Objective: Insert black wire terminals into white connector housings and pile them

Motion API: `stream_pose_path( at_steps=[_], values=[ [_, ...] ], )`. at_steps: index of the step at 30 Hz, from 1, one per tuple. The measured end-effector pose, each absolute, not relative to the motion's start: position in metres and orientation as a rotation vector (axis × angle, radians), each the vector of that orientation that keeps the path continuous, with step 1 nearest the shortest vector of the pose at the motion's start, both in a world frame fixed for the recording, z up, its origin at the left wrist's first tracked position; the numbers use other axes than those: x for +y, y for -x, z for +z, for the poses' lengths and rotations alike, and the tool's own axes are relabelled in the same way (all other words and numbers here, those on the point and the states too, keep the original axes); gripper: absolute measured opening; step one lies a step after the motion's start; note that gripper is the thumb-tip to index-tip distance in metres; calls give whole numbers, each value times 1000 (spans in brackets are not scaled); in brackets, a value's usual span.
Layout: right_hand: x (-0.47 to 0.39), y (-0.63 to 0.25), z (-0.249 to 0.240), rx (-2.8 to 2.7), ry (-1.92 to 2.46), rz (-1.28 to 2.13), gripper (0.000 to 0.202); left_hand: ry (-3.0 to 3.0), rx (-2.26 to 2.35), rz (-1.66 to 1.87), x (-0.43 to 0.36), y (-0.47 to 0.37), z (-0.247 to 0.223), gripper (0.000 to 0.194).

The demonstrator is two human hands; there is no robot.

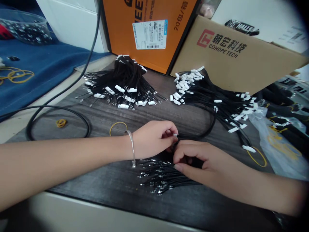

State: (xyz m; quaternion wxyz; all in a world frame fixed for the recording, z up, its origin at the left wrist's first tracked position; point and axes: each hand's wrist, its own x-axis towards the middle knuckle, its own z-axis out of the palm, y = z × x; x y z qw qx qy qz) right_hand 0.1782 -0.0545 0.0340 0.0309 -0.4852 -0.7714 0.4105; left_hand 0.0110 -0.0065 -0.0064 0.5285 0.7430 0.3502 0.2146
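Note:
My left hand (155, 139), with a silver bracelet at the wrist, is closed with a small white connector (175, 135) showing at its fingertips. My right hand (200, 159) is right beside it, its thumb and forefinger pinched together; what lies between them is hidden. Below both hands, a bundle of black wires (169, 175) with bare metal terminals fans out to the left on the dark tabletop. A black cable (202, 133) curves from behind my hands up towards a pile of black cables with white connectors (217, 93) at the right.
Another heap of black wires (125, 77) with white connectors lies at the back. Behind stand an orange box (154, 61) and a brown carton (212, 61). Yellow rubber bands (61, 123) and a looped black cable (88, 124) lie left; a plastic bag (272, 145) lies right.

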Motion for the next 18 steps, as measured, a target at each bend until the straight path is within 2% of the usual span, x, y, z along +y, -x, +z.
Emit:
stream_pose_path(
  at_steps=[5,14,18],
  values=[
    [-54,-180,36,-2236,1502,1363,14,-1727,830,501,-5,-12,-7,11],
    [-29,-212,46,-2194,1705,1061,17,-1358,849,401,0,-12,-4,9],
    [-17,-219,31,-2156,1691,1152,14,-1271,841,360,4,-13,0,8]
  ],
)
